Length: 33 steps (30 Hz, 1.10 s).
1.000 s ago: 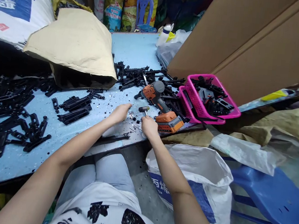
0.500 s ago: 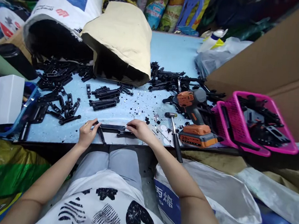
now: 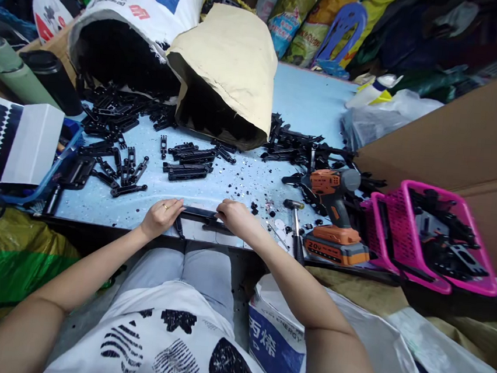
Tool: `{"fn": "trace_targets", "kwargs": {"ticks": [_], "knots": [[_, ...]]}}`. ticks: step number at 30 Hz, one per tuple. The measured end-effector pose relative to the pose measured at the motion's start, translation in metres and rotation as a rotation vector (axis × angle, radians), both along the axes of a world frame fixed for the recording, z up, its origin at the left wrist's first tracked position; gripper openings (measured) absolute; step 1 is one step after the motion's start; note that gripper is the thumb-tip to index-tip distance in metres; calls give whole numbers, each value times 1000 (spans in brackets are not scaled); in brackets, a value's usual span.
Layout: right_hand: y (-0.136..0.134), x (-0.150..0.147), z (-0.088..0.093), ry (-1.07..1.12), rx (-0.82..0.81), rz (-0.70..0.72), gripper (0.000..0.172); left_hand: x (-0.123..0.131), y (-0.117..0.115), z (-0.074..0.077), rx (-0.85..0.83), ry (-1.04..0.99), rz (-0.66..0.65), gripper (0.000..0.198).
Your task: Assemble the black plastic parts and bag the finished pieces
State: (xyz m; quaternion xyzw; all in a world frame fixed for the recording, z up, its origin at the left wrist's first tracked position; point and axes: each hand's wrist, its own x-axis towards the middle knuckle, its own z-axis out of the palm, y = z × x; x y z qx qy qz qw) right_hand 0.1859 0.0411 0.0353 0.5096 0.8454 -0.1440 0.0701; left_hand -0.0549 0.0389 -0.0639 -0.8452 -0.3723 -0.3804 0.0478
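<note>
A long black plastic bar [image 3: 199, 212] lies crosswise at the table's front edge, between my two hands. My left hand [image 3: 161, 218] is closed on its left end, the fingertips pinched together. The right end is in the closed fingers of my right hand [image 3: 235, 219]; the exact grip there is hidden. A short black arm [image 3: 179, 228] points down from the bar's left end towards me. Under my right fingers another dark piece shows in part. Beyond the bar, several black slim brackets [image 3: 188, 171] lie in a small stack.
To the right lie a hammer [image 3: 296, 229] and an orange cordless drill [image 3: 332, 215]. Pink baskets [image 3: 391, 235] of black parts stand farther right. At the back, a beige paper sack [image 3: 229, 61] and a white sack [image 3: 127, 28] lie open. Loose black parts [image 3: 119, 112] cover the left side.
The view has shifted, so the table's things sit farther right in it. My left hand has come nearer to my right hand along the bar. Both hands still hold it.
</note>
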Motion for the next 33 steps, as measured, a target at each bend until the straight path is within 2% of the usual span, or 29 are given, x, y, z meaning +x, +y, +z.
{"fn": "trace_targets", "kwargs": {"ticks": [2,4,7,11,13,16,18,21,23,25,29,33], "knots": [[3,3,2,-12,8,-34,17,-1,0,2,-11,-15,-45,22],[6,6,5,12,-23,-2,17,0,-1,3,-45,-52,-58,23],[8,4,9,-3,-65,75,17,3,-4,3,-119,-83,-39,24],[3,-5,8,-154,-8,105,17,7,-7,2,-145,-104,-1,23],[0,-5,4,-156,6,128,18,8,-9,2,-159,-114,21,23],[-5,0,-4,-87,29,78,18,9,-17,8,-230,-137,140,32],[-9,-1,-12,38,106,71,33,11,-28,15,-319,-103,317,42],[-12,-19,-30,299,240,191,51,20,-49,28,-562,120,530,38],[-12,-36,-44,399,241,262,49,29,-60,34,-732,267,542,34],[-10,-49,-57,452,195,281,46,39,-64,36,-836,321,519,35],[-7,-56,-74,531,147,226,45,56,-56,30,-905,277,551,35],[-6,-58,-76,507,143,155,44,56,-50,23,-897,257,577,36]]}}
